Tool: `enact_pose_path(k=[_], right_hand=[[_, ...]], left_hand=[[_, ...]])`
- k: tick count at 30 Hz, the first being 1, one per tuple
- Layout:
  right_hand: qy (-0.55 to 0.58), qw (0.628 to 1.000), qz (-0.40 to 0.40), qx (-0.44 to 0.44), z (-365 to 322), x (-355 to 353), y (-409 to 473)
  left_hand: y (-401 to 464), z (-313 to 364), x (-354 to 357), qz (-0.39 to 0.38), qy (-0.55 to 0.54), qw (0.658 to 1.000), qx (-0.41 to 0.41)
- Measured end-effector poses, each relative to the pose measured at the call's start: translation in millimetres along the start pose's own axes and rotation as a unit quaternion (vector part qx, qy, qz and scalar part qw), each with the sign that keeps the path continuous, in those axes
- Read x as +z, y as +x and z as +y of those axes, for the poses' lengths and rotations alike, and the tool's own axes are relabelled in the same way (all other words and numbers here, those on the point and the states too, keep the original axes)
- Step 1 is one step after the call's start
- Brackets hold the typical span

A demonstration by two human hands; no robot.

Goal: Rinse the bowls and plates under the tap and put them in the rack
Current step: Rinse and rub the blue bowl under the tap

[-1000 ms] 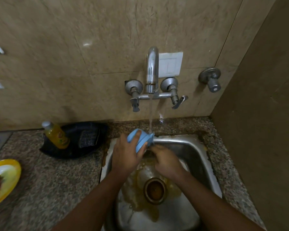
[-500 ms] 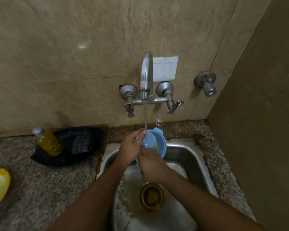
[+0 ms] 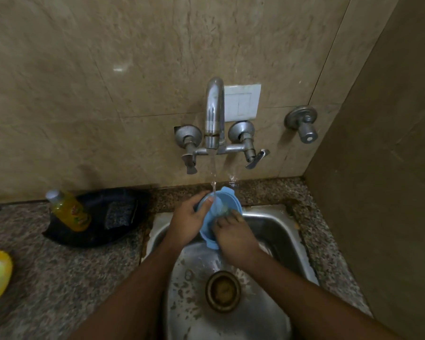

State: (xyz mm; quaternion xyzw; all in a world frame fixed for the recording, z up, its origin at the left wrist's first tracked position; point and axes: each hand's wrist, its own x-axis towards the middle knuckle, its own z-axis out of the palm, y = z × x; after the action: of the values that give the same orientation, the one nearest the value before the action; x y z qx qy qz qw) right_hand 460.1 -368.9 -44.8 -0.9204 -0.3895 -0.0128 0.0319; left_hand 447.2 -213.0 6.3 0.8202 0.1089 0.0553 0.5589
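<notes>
Though partly hidden by R hand [image 3: 233,238], blue bowl [image 3: 225,201].

I am seeing two bare forearms reaching in from the lower edge, with no sleeves, watch or bracelet showing on either. The left hand [image 3: 188,220] and the right hand [image 3: 236,238] are wearing no gloves or rings, and both are looking wet.

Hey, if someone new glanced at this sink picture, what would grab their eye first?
Probably the blue bowl held over the steel sink, with water running into it from the wall tap. The left hand grips its rim while the right hand reaches inside. A yellow bottle stands on a black tray to the left.
</notes>
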Motion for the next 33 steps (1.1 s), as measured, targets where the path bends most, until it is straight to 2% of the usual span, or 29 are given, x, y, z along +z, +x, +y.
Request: enact_pose_path(k=[1,3,6,9,13,17,20,24,27,29,31,33], right_hand=[[0.016,1.000,-0.005,0.010,-5,2,4],[0.140,0.989,0.020,0.043,-19,4,7],[0.381,0.916,0.081,0.095,-36,2,4],[0.449,0.887,0.029,0.106,-50,-3,1],[0.429,0.897,-0.059,0.092,-39,8,-6],[0.367,0.925,-0.054,0.076,-35,6,-8],[0.390,0.913,-0.075,0.096,-35,4,-4],[0.391,0.913,-0.051,0.104,-38,-1,5],[0.366,0.926,-0.002,0.089,-43,-3,11],[0.298,0.949,0.056,0.084,-42,-7,14],[0.222,0.966,0.087,0.096,-38,-14,13],[0.177,0.972,0.110,0.104,-32,-16,7]], left_hand=[[-2,-2,2,0.009,0.003,1.000,-0.010],[-6,-6,4,0.014,-0.019,0.999,-0.044],[-19,-8,7,-0.026,-0.034,0.996,-0.077],[-27,-10,3,-0.008,0.030,0.997,-0.065],[-25,-7,-6,-0.033,0.092,0.995,-0.027],[-23,5,0,0.005,0.139,0.990,0.015],[-22,8,5,0.035,0.201,0.977,0.062],[-22,8,4,0.042,0.238,0.968,0.070],[-23,10,-5,0.058,0.161,0.984,0.054],[-21,18,-13,0.051,0.033,0.998,0.006],[-16,25,-20,0.031,-0.115,0.991,-0.063],[-10,26,-23,0.018,-0.197,0.974,-0.108]])
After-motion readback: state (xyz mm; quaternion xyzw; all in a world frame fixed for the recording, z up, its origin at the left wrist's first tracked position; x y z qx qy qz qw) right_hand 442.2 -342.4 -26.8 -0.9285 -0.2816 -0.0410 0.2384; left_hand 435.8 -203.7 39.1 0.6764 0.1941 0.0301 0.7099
